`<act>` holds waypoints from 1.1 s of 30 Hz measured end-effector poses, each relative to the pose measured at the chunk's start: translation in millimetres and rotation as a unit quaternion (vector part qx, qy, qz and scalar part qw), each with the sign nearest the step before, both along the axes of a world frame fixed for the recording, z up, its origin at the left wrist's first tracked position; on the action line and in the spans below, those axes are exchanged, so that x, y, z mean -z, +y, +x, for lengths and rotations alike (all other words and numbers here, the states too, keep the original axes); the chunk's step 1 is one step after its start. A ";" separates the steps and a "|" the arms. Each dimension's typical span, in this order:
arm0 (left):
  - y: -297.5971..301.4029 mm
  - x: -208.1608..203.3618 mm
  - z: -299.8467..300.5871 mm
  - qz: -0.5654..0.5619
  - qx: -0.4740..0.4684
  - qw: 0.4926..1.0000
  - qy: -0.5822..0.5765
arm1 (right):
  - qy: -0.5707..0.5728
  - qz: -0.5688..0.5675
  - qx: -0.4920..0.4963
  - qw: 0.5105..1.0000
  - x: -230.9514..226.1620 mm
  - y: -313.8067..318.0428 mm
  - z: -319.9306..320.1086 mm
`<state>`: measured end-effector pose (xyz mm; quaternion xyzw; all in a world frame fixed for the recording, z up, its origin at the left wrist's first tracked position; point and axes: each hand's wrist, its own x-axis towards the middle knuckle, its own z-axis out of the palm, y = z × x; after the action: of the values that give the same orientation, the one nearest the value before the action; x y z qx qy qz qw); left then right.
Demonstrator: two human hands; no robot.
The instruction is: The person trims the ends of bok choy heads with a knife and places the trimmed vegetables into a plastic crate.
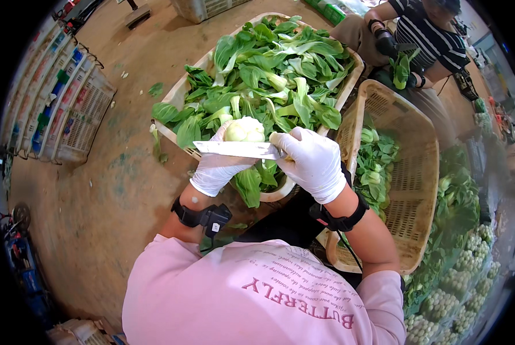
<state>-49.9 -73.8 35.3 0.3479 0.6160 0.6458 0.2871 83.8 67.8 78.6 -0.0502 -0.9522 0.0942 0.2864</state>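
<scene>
A bok choy (245, 130) is gripped in my gloved left hand (216, 172), its pale cut base turned up toward me. Leaves hang below that hand, partly hidden by it. My right hand (310, 164), also in a white glove, is closed round the handle of a knife (231, 149). The blade lies flat across the near side of the bok choy's base and points left; whether it touches is hard to tell. Just beyond both hands is a large plastic basket (354, 73) heaped with loose bok choy (280, 75).
To my right stands a second basket (410, 195) with bok choy at its left side. A co-worker (424, 40) sits beyond it, holding a bok choy. Packed bok choy (456, 282) lie in rows at the far right. Stacked crates (76, 109) stand at left on the brown floor.
</scene>
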 end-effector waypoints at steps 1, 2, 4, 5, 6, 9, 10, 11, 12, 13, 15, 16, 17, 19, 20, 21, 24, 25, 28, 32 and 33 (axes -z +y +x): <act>-1.1 -3.0 0.2 -0.023 -0.002 0.999 0.036 | 0.002 -0.003 0.009 1.000 0.3 -0.5 0.1; -2.7 -5.0 2.0 -0.047 -0.002 0.996 0.071 | 0.003 0.001 0.009 1.000 2.3 0.2 -0.3; -5.8 -6.2 4.4 0.009 0.013 1.000 0.018 | 0.005 0.010 0.011 1.000 11.9 7.1 -8.4; -6.3 -6.3 5.2 0.039 0.021 0.999 -0.008 | -0.027 0.009 0.059 0.998 23.2 13.5 -13.8; -9.3 -5.3 5.1 0.064 0.032 0.997 -0.030 | -0.151 -0.001 0.171 0.974 21.3 26.0 -19.1; -17.0 -9.6 -4.3 0.139 0.067 0.984 -0.087 | -0.199 -0.098 0.245 0.944 52.2 80.2 -8.2; -12.6 -18.9 -0.7 0.124 0.066 0.972 -0.186 | -0.180 -0.163 0.235 0.941 47.4 82.3 -4.0; -6.8 -27.2 -1.5 0.158 0.054 0.935 -0.314 | -0.160 -0.228 0.224 0.934 42.3 80.4 -2.7; -6.2 -22.6 -5.8 0.170 0.033 0.918 -0.357 | -0.083 -0.388 0.137 0.908 41.3 73.3 -1.5; -6.9 -18.3 -8.5 0.182 0.011 0.898 -0.399 | -0.003 -0.534 0.045 0.844 40.1 63.2 1.8; 0.1 -23.6 2.0 0.176 -0.061 0.914 -0.361 | 0.053 -0.643 0.046 0.762 11.6 30.5 17.4; 2.8 -24.9 7.8 0.172 -0.097 0.919 -0.342 | 0.079 -0.668 0.021 0.740 5.3 16.3 26.1; 4.8 -22.7 9.7 0.166 -0.103 0.920 -0.340 | 0.107 -0.689 -0.001 0.717 1.9 4.9 34.3; 8.0 -12.9 11.2 0.151 -0.113 0.923 -0.335 | 0.101 -0.635 -0.073 0.762 2.9 -8.6 40.6; 8.0 -7.0 10.5 0.155 -0.107 0.920 -0.343 | 0.074 -0.668 -0.067 0.737 7.6 -13.1 41.6; 10.1 -2.5 11.6 0.155 -0.113 0.930 -0.314 | 0.028 -0.567 -0.014 0.823 7.3 -14.3 40.4; 14.0 0.1 16.6 0.160 -0.129 0.953 -0.221 | 0.080 -0.489 -0.016 0.868 22.4 -14.8 27.9; 16.2 -1.9 21.1 0.163 -0.133 0.960 -0.186 | 0.079 -0.508 0.001 0.857 23.8 -16.1 28.0; 19.8 -11.3 30.6 0.163 -0.150 0.967 -0.130 | 0.110 -0.556 0.028 0.823 28.7 -19.5 24.8; 21.0 -7.1 27.7 0.157 -0.171 0.967 -0.104 | 0.074 -0.555 0.072 0.825 38.8 -14.5 36.2; 21.0 -5.3 26.1 0.154 -0.174 0.967 -0.102 | 0.066 -0.504 0.061 0.859 41.0 -12.4 36.3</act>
<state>-23.8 -52.8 40.6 0.2081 0.5273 0.8051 0.1745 120.1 55.4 37.5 -0.2397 -0.7482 0.5466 0.2896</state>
